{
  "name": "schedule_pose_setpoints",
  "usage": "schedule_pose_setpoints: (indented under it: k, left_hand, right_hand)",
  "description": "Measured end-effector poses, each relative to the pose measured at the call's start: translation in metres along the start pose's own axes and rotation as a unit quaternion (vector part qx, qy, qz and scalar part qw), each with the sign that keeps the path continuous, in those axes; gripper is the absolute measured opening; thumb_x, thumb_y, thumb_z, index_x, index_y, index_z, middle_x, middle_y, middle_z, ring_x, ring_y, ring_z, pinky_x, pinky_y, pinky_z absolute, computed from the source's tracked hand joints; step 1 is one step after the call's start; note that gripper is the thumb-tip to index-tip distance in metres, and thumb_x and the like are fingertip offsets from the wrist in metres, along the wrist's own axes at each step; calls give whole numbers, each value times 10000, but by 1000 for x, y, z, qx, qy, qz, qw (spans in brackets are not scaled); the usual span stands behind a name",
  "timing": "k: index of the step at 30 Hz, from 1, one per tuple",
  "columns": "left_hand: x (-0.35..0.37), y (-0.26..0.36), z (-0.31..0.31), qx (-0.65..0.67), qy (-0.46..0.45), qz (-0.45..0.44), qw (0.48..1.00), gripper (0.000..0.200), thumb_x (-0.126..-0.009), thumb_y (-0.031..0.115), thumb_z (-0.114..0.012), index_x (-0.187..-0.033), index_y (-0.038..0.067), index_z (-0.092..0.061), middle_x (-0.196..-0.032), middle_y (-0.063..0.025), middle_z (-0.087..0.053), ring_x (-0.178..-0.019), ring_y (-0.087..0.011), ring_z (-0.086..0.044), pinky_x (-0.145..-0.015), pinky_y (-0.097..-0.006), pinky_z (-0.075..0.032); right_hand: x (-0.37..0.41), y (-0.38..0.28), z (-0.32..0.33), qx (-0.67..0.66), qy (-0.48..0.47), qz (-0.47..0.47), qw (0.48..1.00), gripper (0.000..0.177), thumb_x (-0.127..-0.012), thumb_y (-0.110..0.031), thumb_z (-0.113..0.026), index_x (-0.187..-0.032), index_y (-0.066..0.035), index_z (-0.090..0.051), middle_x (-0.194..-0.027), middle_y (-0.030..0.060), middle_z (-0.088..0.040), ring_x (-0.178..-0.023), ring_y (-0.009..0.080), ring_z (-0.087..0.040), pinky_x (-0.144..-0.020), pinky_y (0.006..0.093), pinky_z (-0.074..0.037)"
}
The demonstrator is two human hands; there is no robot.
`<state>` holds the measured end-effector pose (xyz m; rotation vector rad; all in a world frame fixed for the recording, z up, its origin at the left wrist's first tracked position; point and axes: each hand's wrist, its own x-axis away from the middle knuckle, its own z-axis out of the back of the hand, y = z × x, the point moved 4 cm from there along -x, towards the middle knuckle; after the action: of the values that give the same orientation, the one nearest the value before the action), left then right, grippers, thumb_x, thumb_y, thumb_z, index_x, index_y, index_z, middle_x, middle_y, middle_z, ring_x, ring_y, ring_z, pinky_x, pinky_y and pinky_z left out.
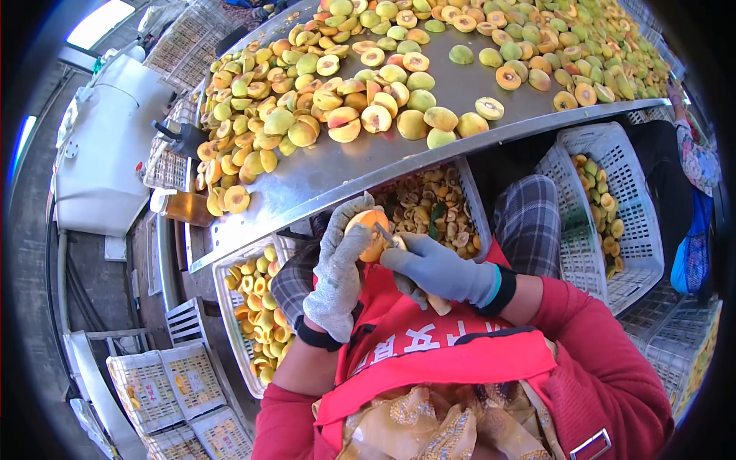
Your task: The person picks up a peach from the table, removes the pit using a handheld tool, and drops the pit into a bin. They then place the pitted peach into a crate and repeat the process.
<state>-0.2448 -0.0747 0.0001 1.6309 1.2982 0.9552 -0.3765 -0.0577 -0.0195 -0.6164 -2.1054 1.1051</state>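
tool [398, 242] slants up-left, pointing at fruit [371, 221]

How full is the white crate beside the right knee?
Partly full: the crate holds fruit halves, with its bare inner wall showing above them. Cannot tell how deep they lie.
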Motion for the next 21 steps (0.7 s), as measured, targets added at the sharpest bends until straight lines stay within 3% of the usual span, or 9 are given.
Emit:
schedule_pose_setpoints:
  k: [3, 7, 10, 13, 16, 19, 21]
  left_hand:
    - [2, -2, 4, 42, 22, 19, 999, 341, -884, 234, -573, -1144, 22, -509, -1096, -119, -566, -951, -200, -569, -834, -316, -475]
    - [8, -7, 2, 85, 80, 6, 993, 309, -869, 254, -582, -1081, 33, -543, -1041, -131, -583, -901, -234, -589, -805, -344, -492]
    - [10, -6, -5, 103, 115, -37, 987, 277, -855, 236, -608, -1049, 46, -553, -1017, -125, -589, -850, -247, -609, -748, -361, -518]
    - [12, 4, -10, 95, 124, -94, 983, 240, -858, 214, -615, -1028, 50, -573, -978, -103, -606, -831, -231, -618, -711, -350, -531]
    - [12, 7, -11, 99, 117, -92, 984, 208, -854, 141, -624, -1025, 31, -581, -993, -79, -613, -800, -186, -621, -703, -324, -539]
    - [15, 10, -14, 84, 131, -101, 983, 209, -845, 95, -627, -1034, 17, -579, -1003, -78, -609, -826, -182, -617, -745, -322, -526]
    - [19, 12, -14, 58, 142, -139, 978, 220, -841, 71, -624, -1048, 12, -578, -1016, -85, -608, -851, -183, -612, -773, -319, -516]
  right_hand:
    - [2, -4, -3, 166, 52, 78, 982, 299, -907, -287, -512, -1041, -20, -504, -690, 75, -574, -567, 157, -588, -507, 288, -468]
    - [-1, -1, -12, 334, 150, 285, 886, 317, -896, -272, -536, -1058, -1, -505, -716, 70, -584, -643, 151, -595, -574, 305, -469]
    - [8, -8, -24, 151, 54, 53, 986, 324, -901, -276, -524, -1064, 2, -501, -709, 70, -579, -588, 146, -576, -547, 309, -482]
    - [12, -14, -29, 47, -10, -16, 999, 308, -908, -283, -510, -1036, -4, -506, -697, 65, -571, -527, 139, -559, -484, 294, -480]
    - [11, -14, -34, 102, 37, 24, 994, 269, -918, -275, -484, -992, -18, -507, -650, 45, -549, -472, 116, -532, -417, 265, -455]
    - [1, -9, -29, 286, 126, 177, 933, 240, -915, -261, -477, -966, -28, -504, -628, 26, -530, -475, 93, -525, -409, 240, -439]
    - [7, -13, -32, 168, 38, 79, 982, 247, -908, -254, -480, -980, -18, -494, -655, 70, -556, -480, 143, -549, -420, 279, -457]
